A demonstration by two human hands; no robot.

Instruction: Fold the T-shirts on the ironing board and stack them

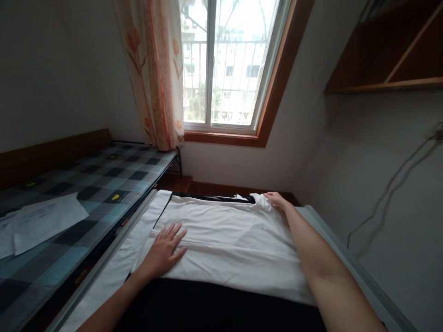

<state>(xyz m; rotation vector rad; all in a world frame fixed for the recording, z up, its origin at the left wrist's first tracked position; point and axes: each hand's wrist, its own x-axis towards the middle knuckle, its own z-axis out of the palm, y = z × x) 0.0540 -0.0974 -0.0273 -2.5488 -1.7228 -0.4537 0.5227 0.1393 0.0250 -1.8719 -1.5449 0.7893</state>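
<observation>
A white cloth garment [228, 244] lies spread over a white surface [114, 272] with black edging, its fabric lightly wrinkled. My left hand [166, 249] rests flat on the near left part of the cloth, fingers spread. At the far right corner, my right hand [276, 199] pinches a bunched fold of the same cloth. Black fabric [221, 304] fills the space at the near edge. A dark strip shows along the far edge of the cloth.
To the left stands a bed with a checked mattress [131, 170], papers [48, 221] lying on it. Ahead are a window [228, 69] and a floral curtain [155, 74]. A wooden shelf [387, 87] hangs on the right wall, with a cable [377, 205] below.
</observation>
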